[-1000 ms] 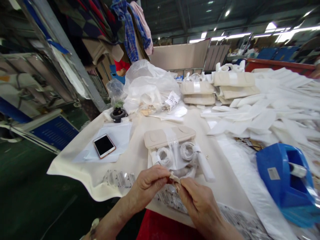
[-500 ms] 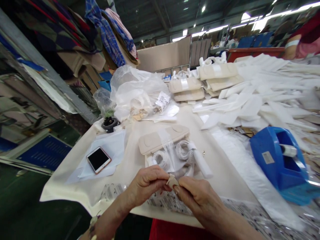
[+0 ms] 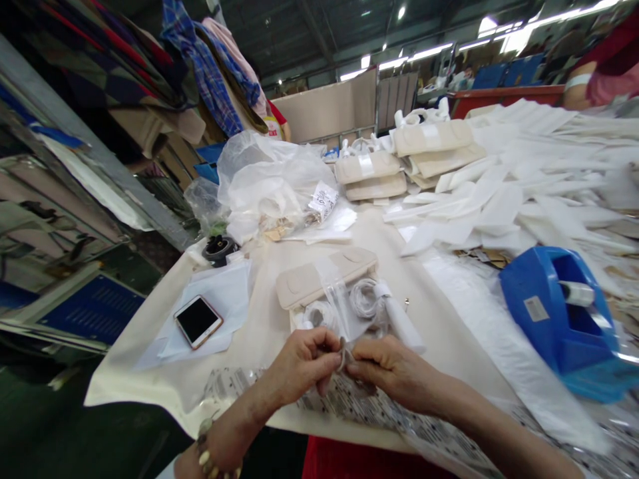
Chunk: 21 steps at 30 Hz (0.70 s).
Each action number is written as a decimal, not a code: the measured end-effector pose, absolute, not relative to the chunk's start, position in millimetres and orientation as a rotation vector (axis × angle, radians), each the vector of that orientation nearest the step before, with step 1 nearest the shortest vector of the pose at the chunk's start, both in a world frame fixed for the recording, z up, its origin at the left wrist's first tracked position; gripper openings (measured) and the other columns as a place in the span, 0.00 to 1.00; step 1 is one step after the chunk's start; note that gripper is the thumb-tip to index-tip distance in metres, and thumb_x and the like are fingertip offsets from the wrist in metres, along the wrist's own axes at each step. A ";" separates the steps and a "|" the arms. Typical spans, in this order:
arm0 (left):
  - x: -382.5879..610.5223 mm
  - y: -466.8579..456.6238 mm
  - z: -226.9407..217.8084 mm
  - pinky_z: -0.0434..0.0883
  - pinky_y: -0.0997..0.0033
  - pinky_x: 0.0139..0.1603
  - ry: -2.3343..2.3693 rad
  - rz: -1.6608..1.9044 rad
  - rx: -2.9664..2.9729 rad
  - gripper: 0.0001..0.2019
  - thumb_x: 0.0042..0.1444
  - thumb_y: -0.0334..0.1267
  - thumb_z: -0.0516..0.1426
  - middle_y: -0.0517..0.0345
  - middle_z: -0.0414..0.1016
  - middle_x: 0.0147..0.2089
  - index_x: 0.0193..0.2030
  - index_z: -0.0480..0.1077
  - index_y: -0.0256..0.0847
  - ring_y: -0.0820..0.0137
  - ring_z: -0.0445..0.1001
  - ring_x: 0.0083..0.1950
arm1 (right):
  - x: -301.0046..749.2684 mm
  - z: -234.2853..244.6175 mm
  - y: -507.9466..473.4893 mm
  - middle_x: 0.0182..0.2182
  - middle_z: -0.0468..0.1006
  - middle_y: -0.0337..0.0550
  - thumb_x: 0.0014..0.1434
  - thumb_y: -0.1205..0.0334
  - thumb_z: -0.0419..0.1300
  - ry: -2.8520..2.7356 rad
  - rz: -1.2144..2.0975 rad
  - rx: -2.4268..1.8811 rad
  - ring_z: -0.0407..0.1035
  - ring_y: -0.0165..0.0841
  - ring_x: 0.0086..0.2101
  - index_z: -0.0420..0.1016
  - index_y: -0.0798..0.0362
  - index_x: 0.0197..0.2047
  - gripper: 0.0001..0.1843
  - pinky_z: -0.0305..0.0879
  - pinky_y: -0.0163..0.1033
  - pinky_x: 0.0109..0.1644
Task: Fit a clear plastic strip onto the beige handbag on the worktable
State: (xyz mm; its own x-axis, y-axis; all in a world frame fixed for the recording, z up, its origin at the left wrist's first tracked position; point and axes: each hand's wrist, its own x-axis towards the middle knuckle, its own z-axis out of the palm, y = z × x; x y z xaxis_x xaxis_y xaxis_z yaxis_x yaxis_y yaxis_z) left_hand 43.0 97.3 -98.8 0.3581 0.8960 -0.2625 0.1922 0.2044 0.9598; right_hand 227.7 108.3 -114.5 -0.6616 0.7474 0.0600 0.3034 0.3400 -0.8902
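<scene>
My left hand [image 3: 310,362] and my right hand [image 3: 392,367] meet above the front of the table, both closed in a pinch. Between their fingertips is a small bent beige piece [image 3: 344,355]; the fingers hide most of it, so its kind is unclear. Just beyond lies a flat beige bag [image 3: 304,283] with a rounded flap, a clear band across it. On the bag rest a white coiled strap [image 3: 364,297] and a white-wrapped roll [image 3: 402,322]. Printed clear plastic bags [image 3: 349,402] lie beneath my hands.
A phone [image 3: 198,321] lies on papers at left, near a black tape roll [image 3: 219,249]. Crumpled plastic [image 3: 269,173] and stacked beige bags [image 3: 372,166] stand behind. White foam sheets [image 3: 514,193] heap up at right, with a blue bin [image 3: 536,306] before them.
My fingers have turned the small beige piece, which now shows as a narrow bent strip. Both hands have shifted slightly. A person in red has come into view behind the hanging clothes.
</scene>
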 end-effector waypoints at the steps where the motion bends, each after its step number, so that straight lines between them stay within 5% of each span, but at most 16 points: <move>1: 43.3 97.2 -98.4 0.57 0.82 0.15 1.117 0.675 1.288 0.13 0.46 0.44 0.60 0.67 0.62 0.16 0.28 0.64 0.36 0.80 0.60 0.14 | 228.3 -113.5 107.8 0.17 0.66 0.32 0.58 0.71 0.55 -2.137 1.278 -0.915 0.60 0.24 0.20 0.65 0.54 0.21 0.13 0.55 0.28 0.24; 3: 43.9 96.9 -97.1 0.55 0.83 0.14 1.108 0.667 1.283 0.13 0.45 0.44 0.61 0.67 0.61 0.16 0.28 0.64 0.36 0.81 0.58 0.14 | 228.9 -111.5 107.8 0.21 0.71 0.33 0.57 0.71 0.56 -2.073 1.221 -0.905 0.65 0.25 0.22 0.70 0.54 0.32 0.05 0.59 0.28 0.27; 5: 44.8 96.7 -95.8 0.54 0.83 0.14 1.113 0.660 1.284 0.13 0.45 0.43 0.60 0.67 0.61 0.17 0.27 0.64 0.36 0.81 0.57 0.14 | 228.6 -111.3 110.1 0.27 0.74 0.36 0.57 0.71 0.56 -2.032 1.064 -0.849 0.68 0.27 0.26 0.71 0.53 0.41 0.09 0.62 0.30 0.31; 10: 43.4 97.9 -96.6 0.52 0.83 0.13 1.115 0.631 1.243 0.13 0.44 0.43 0.62 0.67 0.62 0.17 0.28 0.66 0.35 0.82 0.56 0.14 | 227.5 -120.4 120.2 0.24 0.71 0.38 0.63 0.67 0.48 -2.158 0.674 -0.639 0.66 0.27 0.25 0.72 0.54 0.29 0.14 0.61 0.30 0.29; 15: 38.1 109.0 -109.5 0.48 0.83 0.12 1.069 0.782 1.106 0.15 0.42 0.42 0.65 0.68 0.62 0.16 0.26 0.66 0.35 0.84 0.53 0.12 | 239.4 -131.0 120.5 0.24 0.69 0.40 0.67 0.65 0.43 -2.202 0.514 -0.604 0.63 0.28 0.25 0.69 0.54 0.30 0.19 0.61 0.32 0.29; 21: 52.4 98.4 -106.7 0.53 0.81 0.11 1.159 0.958 1.031 0.17 0.34 0.45 0.67 0.65 0.64 0.15 0.23 0.68 0.35 0.80 0.57 0.13 | 210.0 -133.4 113.3 0.30 0.73 0.39 0.66 0.58 0.51 -1.873 0.530 -0.558 0.67 0.26 0.28 0.72 0.51 0.34 0.12 0.66 0.30 0.31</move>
